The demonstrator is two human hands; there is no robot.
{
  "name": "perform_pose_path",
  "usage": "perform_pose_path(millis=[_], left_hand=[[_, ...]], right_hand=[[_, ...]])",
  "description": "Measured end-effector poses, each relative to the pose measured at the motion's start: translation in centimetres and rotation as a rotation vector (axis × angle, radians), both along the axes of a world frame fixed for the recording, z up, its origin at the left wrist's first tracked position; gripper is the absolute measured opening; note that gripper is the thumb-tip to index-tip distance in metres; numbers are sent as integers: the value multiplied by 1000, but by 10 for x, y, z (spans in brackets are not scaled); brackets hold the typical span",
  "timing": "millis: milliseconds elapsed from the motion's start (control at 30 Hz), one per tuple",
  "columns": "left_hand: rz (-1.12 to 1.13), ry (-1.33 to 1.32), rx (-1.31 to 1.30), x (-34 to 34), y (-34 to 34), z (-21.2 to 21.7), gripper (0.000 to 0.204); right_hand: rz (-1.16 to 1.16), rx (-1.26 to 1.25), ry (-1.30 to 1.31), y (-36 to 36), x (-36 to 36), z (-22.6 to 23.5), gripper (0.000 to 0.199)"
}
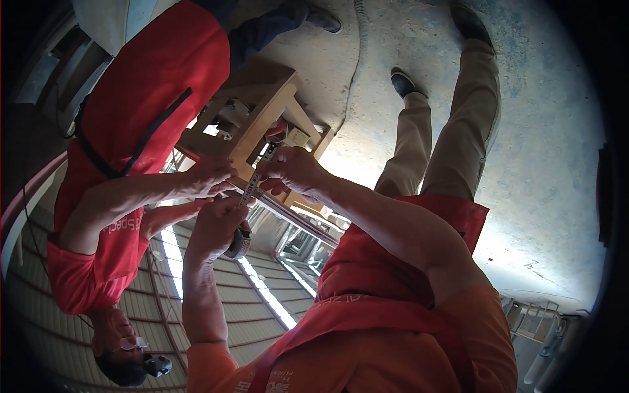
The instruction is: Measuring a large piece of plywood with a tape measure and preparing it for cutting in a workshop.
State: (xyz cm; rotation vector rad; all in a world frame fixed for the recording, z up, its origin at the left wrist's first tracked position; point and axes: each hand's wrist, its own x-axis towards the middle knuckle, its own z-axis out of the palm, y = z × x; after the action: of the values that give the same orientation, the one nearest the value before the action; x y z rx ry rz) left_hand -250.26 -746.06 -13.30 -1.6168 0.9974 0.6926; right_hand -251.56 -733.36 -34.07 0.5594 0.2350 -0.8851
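My left hand (215, 228) is closed around a tape measure; its dark, rounded case (240, 243) sticks out beside the palm. A short length of pale marked blade (249, 190) runs from there to my right hand (295, 171). The fingers of that hand are closed on the blade close to its end. Just left of the blade, a co-worker's hands (208, 177) are close together, nearly touching my left hand. Beside the blade lies a long, narrow bar (295, 217), whose near end is hidden by the hands. Whether the co-worker grips the bar, I cannot tell.
A co-worker in a red apron (154, 85) stands close on the left. Behind the hands is a wooden stand (265, 121) with loose items and a small beige box (297, 137) in it. A cable (354, 72) crosses the concrete floor (537, 124).
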Motion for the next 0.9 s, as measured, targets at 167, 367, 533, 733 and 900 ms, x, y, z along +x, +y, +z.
perform_pose_path(millis=[167, 367, 533, 733, 900], left_hand=[[-11, 78, -26, 4, 3, 4, 33], [3, 75, -36, 5, 4, 7, 33], [-24, 59, -26, -2, 5, 6, 33], [-43, 65, 2, -4, 4, 5, 33], [-41, 57, -1, 1, 2, 4, 33]], right_hand=[[-7, 4, -2, 0, 3, 1, 28], [-8, -6, 9, 0, 3, 2, 27], [-13, -12, 12, 1, 4, 3, 28], [-14, 8, -7, 1, 4, 3, 29], [-20, 16, -11, 1, 5, 2, 29]])
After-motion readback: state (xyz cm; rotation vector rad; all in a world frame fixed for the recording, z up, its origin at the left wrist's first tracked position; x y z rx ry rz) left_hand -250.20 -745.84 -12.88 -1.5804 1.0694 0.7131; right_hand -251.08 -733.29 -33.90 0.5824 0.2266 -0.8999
